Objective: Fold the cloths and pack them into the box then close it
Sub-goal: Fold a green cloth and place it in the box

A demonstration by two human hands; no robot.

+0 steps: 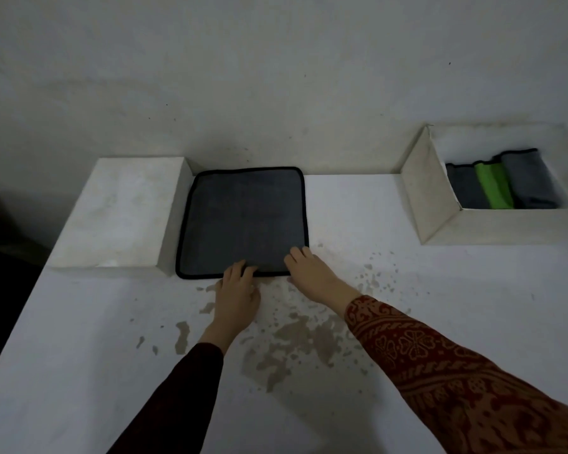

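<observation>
1. Dark grey cloth, black-edged, square, spread flat and unfolded on the white surface against the wall.
2. Box, white, open at right, lid flap upright.
3. Inside: three folded cloths side by side, dark grey, green, grey.

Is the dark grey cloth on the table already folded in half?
No. The dark grey cloth lies spread flat as one full square, with the left hand and right hand at its near edge.
</observation>
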